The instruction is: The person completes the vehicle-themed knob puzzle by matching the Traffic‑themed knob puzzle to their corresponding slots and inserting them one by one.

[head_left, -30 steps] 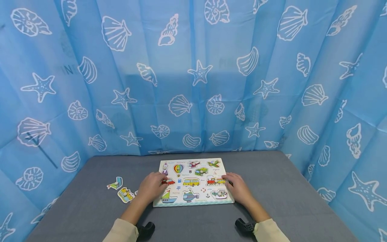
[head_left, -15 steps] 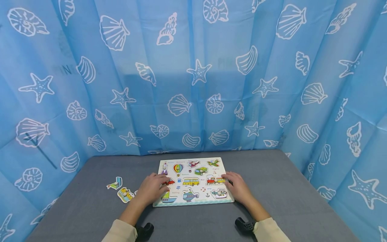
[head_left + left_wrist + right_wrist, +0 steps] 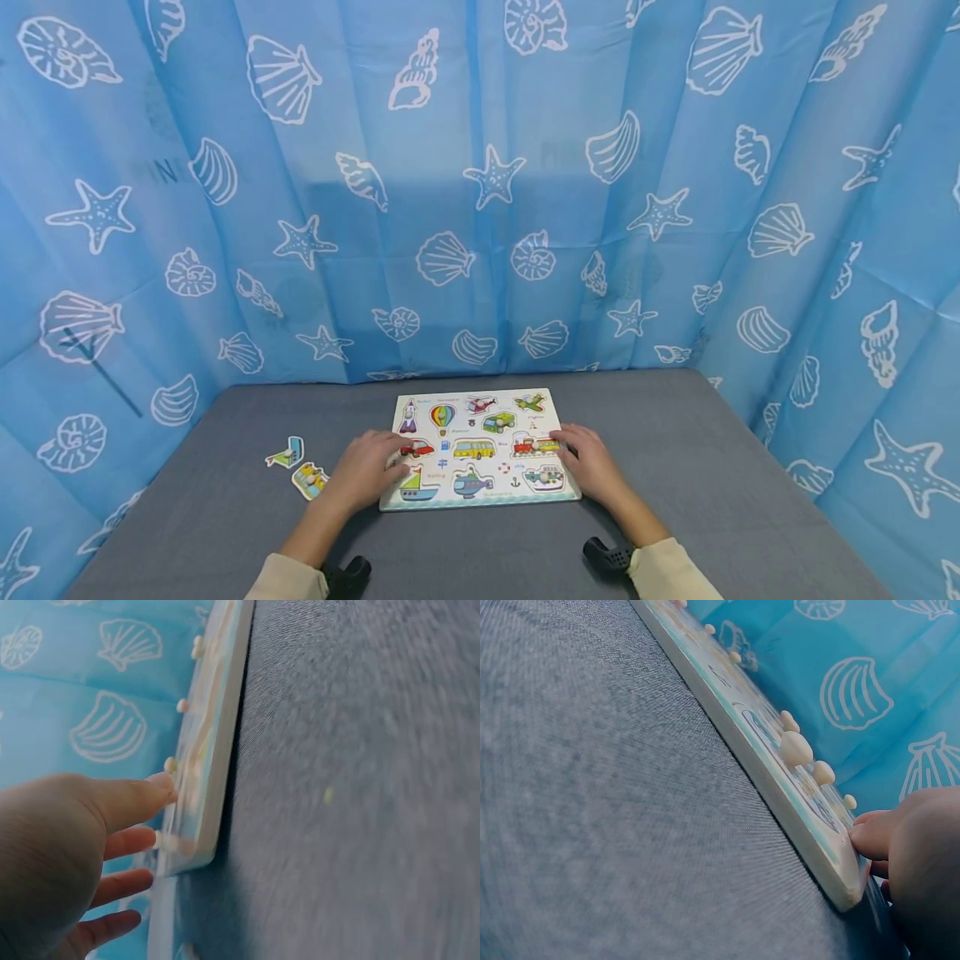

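Note:
A wooden peg puzzle board (image 3: 480,497) lies flat on the grey table, with vehicle pieces such as a yellow bus (image 3: 474,449) and a red train (image 3: 525,447) in it. My left hand (image 3: 365,469) is over the board's left edge, fingertips beside the red car (image 3: 417,448). In the left wrist view, its thumb and fingers (image 3: 124,885) are spread apart, holding nothing. My right hand (image 3: 588,461) holds the board's right edge, fingertips near the train. In the right wrist view, the thumb (image 3: 870,836) lies against the board near its corner; the other fingers are mostly hidden.
Left of the board, a small boat-like piece (image 3: 286,453) and a yellow piece (image 3: 309,481) lie loose on the table (image 3: 480,554). A blue shell-patterned curtain (image 3: 480,317) stands behind the table and at both sides.
My left hand has drawn back slightly to the left, uncovering the red car and rocket and covering more of the loose yellow piece. My right hand has stayed at the board's edge.

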`<state>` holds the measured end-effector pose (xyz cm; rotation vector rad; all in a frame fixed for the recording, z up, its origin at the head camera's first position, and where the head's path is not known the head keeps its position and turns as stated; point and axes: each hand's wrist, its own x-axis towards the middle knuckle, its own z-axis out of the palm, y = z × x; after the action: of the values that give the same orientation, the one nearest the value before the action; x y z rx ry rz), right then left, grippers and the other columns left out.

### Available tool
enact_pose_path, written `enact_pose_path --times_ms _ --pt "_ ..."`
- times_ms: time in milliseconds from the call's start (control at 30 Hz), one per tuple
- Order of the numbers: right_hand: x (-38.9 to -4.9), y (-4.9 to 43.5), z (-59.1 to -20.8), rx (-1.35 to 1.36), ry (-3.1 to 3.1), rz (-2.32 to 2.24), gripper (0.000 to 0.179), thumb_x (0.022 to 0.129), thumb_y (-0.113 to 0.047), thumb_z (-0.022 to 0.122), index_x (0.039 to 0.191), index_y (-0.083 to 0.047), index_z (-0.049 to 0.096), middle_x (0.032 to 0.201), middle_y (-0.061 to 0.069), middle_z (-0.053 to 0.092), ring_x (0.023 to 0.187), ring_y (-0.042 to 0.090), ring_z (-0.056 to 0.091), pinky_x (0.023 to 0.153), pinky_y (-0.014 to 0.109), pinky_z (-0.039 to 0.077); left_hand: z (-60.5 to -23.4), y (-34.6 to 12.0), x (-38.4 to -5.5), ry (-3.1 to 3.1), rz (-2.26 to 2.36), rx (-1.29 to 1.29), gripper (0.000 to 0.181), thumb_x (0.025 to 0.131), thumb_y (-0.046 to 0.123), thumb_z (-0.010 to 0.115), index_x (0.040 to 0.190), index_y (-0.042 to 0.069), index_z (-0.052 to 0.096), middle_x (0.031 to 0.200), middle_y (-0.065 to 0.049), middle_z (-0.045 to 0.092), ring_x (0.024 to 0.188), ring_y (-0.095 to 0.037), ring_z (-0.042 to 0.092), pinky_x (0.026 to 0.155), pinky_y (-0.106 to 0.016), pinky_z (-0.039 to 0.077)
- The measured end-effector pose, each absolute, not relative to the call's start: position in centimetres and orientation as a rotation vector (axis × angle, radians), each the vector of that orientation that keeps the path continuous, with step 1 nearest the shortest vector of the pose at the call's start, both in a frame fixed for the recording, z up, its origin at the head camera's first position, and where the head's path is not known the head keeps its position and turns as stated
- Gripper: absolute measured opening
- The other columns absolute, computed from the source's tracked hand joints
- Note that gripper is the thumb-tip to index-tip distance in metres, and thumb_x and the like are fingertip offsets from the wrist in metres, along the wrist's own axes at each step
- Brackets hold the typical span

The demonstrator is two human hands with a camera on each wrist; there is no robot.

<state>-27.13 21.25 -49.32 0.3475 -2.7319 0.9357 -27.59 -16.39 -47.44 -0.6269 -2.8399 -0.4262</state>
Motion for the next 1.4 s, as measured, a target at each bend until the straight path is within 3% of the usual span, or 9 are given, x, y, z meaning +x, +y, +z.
enact_pose_path --times_ms 600,933,1400 --pt "-27.4 21.4 -49.2 0.374 -2.747 0.921 0.030 0.092 -0.003 0.062 0.122 0.000 0.065 0.134 0.025 0.053 0.128 0.046 0.041 0.102 0.060 0.030 -46.5 -20.3 -25.2 -2.845 -0.447 -0.462 0.025 0.080 0.024 0.081 0.103 0.019 0.074 0.100 0.007 0.067 0.100 -0.020 0.060 0.086 -0.046 0.046" --pt "-27.5 21.3 -49.3 0.369 -2.739 0.927 0.029 0.092 -0.002 0.062 0.121 0.000 0.065 0.132 0.025 0.054 0.128 0.046 0.041 0.102 0.060 0.030 -46.7 -23.0 -24.3 -2.816 -0.435 -0.480 0.021 0.081 0.024 0.079 0.099 0.014 0.074 0.095 0.004 0.067 0.093 -0.022 0.061 0.084 -0.046 0.046" --pt "-27.5 21.3 -49.1 0.352 -2.752 0.924 0.030 0.092 -0.003 0.062 0.121 0.000 0.065 0.133 0.025 0.053 0.128 0.045 0.041 0.102 0.059 0.030 -47.2 -23.9 -24.0 -2.902 -0.407 -0.406 0.011 0.080 0.026 0.079 0.087 0.020 0.072 0.086 0.010 0.062 0.084 -0.015 0.058 0.079 -0.045 0.045"
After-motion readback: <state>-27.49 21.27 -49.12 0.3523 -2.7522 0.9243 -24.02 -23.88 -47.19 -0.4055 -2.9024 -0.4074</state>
